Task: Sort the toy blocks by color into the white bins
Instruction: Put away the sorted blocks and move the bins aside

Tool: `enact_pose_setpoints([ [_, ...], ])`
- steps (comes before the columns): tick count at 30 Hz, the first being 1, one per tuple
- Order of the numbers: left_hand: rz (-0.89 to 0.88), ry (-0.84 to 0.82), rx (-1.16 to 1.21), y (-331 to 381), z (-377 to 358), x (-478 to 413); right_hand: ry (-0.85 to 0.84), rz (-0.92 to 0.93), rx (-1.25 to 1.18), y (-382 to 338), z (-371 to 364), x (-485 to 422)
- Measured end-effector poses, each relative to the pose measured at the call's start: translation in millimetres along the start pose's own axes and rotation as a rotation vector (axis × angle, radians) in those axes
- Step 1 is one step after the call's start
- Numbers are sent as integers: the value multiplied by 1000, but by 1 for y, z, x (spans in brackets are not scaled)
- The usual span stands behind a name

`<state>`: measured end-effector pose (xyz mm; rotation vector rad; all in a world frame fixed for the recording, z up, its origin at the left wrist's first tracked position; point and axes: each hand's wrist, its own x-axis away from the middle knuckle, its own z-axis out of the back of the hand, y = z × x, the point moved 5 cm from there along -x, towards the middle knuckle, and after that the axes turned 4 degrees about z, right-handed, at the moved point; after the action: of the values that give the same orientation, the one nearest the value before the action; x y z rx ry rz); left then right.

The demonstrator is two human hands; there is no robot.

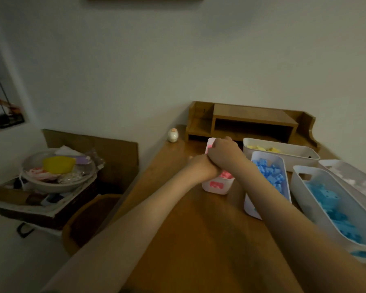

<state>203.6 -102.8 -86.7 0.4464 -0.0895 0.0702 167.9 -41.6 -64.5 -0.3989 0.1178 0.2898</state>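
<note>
A white bin of pink blocks stands on the wooden desk, and both my arms reach to it. My right hand lies over the bin's far end, fingers curled at its rim. My left hand is at the bin's left side, its fingers hidden under my right wrist. To the right stand a bin of blue blocks, a long bin of turquoise blocks, a bin of yellow blocks behind, and a bin of white blocks at the far right.
A wooden shelf unit stands at the desk's back against the wall, with a small egg-shaped ornament at the back left corner. Left of the desk, a cluttered box with a bowl and a round basket sit lower down.
</note>
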Motion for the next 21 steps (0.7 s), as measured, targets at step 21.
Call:
enact_pose_setpoints([
  [21, 260, 375, 118, -104, 42, -186, -223, 221, 134, -4, -29, -132],
])
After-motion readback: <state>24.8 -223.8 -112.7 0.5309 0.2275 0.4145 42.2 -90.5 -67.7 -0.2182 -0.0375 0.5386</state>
